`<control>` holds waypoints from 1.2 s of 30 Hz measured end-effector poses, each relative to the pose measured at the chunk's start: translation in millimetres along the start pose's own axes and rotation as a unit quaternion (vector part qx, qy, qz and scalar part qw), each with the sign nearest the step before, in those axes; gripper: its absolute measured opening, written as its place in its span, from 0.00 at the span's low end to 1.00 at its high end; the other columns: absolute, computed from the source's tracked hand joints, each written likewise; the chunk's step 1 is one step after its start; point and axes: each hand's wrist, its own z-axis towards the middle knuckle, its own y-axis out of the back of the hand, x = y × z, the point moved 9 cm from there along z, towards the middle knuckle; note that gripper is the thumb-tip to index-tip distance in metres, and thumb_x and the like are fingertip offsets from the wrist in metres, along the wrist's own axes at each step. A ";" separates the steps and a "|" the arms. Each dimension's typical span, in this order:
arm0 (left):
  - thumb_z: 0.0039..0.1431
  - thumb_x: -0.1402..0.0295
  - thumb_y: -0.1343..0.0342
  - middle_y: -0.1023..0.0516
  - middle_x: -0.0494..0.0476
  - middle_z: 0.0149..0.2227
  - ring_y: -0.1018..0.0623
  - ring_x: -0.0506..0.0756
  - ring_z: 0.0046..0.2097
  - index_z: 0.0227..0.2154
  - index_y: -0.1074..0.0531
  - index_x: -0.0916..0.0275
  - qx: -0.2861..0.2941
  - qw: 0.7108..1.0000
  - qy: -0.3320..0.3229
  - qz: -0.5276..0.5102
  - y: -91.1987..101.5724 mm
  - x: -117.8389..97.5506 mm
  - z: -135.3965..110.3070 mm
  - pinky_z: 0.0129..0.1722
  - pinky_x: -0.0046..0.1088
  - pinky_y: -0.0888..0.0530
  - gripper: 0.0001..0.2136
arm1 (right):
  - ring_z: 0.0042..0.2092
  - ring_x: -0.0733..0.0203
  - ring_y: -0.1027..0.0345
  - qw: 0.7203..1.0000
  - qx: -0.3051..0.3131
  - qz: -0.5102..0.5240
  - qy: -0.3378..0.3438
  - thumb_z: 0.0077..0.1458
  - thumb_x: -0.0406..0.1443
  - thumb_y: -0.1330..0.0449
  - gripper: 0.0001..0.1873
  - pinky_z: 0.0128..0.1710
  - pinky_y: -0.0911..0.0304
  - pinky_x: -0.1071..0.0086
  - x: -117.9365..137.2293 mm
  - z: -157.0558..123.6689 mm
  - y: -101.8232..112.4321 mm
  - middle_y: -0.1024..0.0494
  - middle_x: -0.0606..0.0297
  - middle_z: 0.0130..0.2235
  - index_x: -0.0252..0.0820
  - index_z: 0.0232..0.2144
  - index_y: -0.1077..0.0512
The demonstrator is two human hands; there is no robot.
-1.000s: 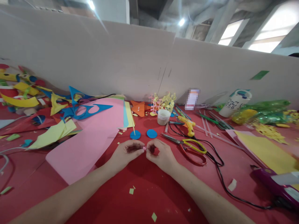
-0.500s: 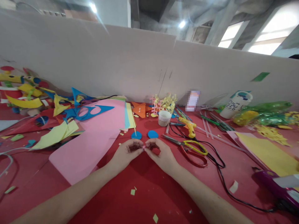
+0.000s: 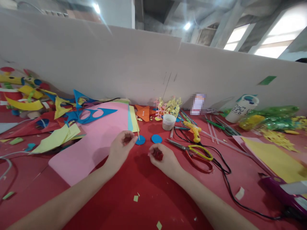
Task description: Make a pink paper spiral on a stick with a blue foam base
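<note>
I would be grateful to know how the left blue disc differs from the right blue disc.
The left blue disc has a thin pale stick against it; the right blue disc has none. The left hand overlaps the left blue disc's edge in view, but not the right one's. Both are round and lie on the red tabletop.

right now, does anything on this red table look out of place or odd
Two small things: pale yellow scraps lie loose on the red tabletop, low in view, like stray offcuts, and the scissors by the right hand have mismatched grips, one yellow, one red. I see no spill.
</note>
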 end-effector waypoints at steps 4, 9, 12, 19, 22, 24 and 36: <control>0.49 0.62 0.44 0.29 0.51 0.30 0.27 0.52 0.32 0.29 0.34 0.62 -0.024 0.999 0.000 0.042 5.2 -1.0 18.0 0.35 0.28 0.29 0.09 | 0.26 0.66 0.37 0.998 0.046 -0.050 0.008 0.45 0.27 0.46 0.08 0.26 0.38 0.74 -4.1 -0.9 -10.4 0.30 0.67 0.27 0.42 0.29 0.31; 0.49 0.62 0.45 0.27 0.53 0.30 0.26 0.53 0.34 0.28 0.33 0.62 -0.061 0.995 -0.018 0.072 -0.9 -1.7 29.4 0.34 0.28 0.28 0.08 | 0.26 0.66 0.37 0.997 0.052 -0.058 0.019 0.45 0.27 0.46 0.08 0.26 0.39 0.74 -4.8 -0.8 -10.9 0.30 0.67 0.27 0.42 0.29 0.31; 0.51 0.63 0.46 0.26 0.53 0.29 0.25 0.54 0.35 0.27 0.32 0.62 -0.071 0.994 -0.033 0.074 -2.9 -5.1 31.0 0.34 0.28 0.27 0.07 | 0.27 0.66 0.37 0.996 0.055 -0.060 0.021 0.45 0.26 0.46 0.09 0.27 0.39 0.74 -4.2 -0.6 -10.7 0.30 0.67 0.28 0.42 0.29 0.31; 0.52 0.62 0.47 0.25 0.55 0.33 0.25 0.53 0.35 0.31 0.29 0.63 -0.009 0.999 -0.031 0.017 -15.1 -6.0 25.1 0.38 0.29 0.27 0.09 | 0.28 0.65 0.38 0.995 0.060 -0.076 0.010 0.41 0.24 0.45 0.10 0.29 0.41 0.74 0.3 3.3 -2.9 0.29 0.68 0.28 0.42 0.27 0.30; 0.51 0.64 0.46 0.25 0.55 0.35 0.25 0.54 0.38 0.33 0.30 0.62 0.014 0.999 -0.028 -0.010 -22.2 -5.9 21.8 0.40 0.29 0.27 0.09 | 0.26 0.66 0.39 0.993 0.086 -0.075 -0.001 0.40 0.24 0.44 0.11 0.27 0.43 0.74 -1.5 4.8 -0.8 0.29 0.69 0.26 0.42 0.26 0.29; 0.51 0.65 0.45 0.25 0.54 0.35 0.26 0.54 0.39 0.34 0.30 0.62 0.032 0.998 -0.037 -0.026 -27.4 -7.7 19.2 0.40 0.29 0.28 0.08 | 0.26 0.67 0.39 0.992 0.112 -0.056 -0.010 0.41 0.25 0.43 0.10 0.26 0.44 0.75 -5.2 4.7 -1.4 0.28 0.70 0.26 0.42 0.27 0.28; 0.55 0.63 0.48 0.28 0.51 0.32 0.27 0.50 0.33 0.32 0.32 0.61 0.056 0.996 -0.060 -0.038 -34.2 -12.6 10.6 0.35 0.26 0.28 0.07 | 0.25 0.69 0.39 0.974 0.207 0.054 -0.076 0.44 0.29 0.41 0.08 0.25 0.42 0.77 -17.1 -1.2 -6.4 0.30 0.70 0.25 0.40 0.32 0.29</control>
